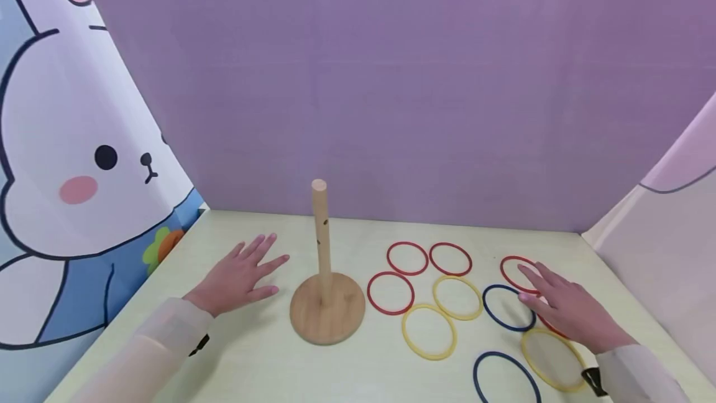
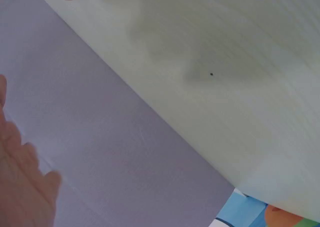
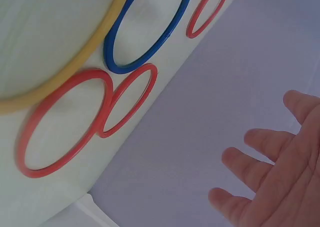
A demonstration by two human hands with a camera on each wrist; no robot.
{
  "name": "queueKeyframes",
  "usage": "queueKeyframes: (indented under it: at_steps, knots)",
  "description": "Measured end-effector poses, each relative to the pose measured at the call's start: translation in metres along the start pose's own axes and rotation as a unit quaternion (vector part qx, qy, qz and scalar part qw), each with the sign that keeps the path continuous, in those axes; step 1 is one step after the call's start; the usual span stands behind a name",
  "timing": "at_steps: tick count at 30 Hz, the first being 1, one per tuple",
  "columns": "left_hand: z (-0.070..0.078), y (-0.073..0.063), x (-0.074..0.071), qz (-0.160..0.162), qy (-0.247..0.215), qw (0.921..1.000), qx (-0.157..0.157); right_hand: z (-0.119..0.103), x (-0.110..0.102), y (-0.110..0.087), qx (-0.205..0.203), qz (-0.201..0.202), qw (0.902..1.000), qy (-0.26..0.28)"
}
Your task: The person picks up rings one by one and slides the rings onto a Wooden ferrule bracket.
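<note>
A wooden post (image 1: 322, 238) stands upright on a round wooden base (image 1: 347, 316) on the table. My left hand (image 1: 237, 278) hovers left of the base with its fingers spread, holding nothing. Over the rings at the right is my right hand (image 1: 576, 313), fingers extended and spread, also holding nothing. In the head view it overlaps two red rings, one of them a far red ring (image 1: 501, 266), and lies close to a blue ring (image 1: 485, 300) and a yellow ring (image 1: 524, 350). The right wrist view shows two red rings side by side, the nearer red ring (image 3: 24, 137) partly behind a yellow ring (image 3: 75, 64).
Right of the base lie three red rings, including a near red ring (image 1: 413, 296), and two yellow rings, one a front yellow ring (image 1: 404, 328). Another blue ring (image 1: 476, 372) is cut off at the front. A purple backdrop (image 1: 391, 92) and printed side panels (image 1: 67, 111) enclose the table (image 1: 252, 359).
</note>
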State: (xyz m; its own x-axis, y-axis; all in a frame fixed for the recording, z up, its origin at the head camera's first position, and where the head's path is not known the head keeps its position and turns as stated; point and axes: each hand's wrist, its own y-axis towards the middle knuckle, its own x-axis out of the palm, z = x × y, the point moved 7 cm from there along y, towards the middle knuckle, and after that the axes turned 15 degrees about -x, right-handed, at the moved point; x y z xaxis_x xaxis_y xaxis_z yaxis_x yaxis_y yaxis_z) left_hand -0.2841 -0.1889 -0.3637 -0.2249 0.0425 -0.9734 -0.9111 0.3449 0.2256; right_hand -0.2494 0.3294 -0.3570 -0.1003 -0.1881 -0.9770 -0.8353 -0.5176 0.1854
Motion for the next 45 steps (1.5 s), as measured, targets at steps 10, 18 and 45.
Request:
queueKeyframes:
  at_steps: [10, 18, 45]
  knots:
    - [0.007, -0.003, 0.008, -0.055, -0.024, 0.9982, 0.001, 0.002, 0.003, -0.006, 0.015, 0.002, 0.9979, 0.063]
    - [0.012, -0.003, 0.017, -0.064, -0.025, 0.9976, 0.012, -0.003, 0.005, -0.004, -0.013, 0.038, 0.9944, 0.098]
    - [0.041, 0.000, 0.039, -0.142, -0.031, 0.9884, 0.043, -0.022, 0.042, -0.005, -0.024, -0.067, 0.9760, 0.206]
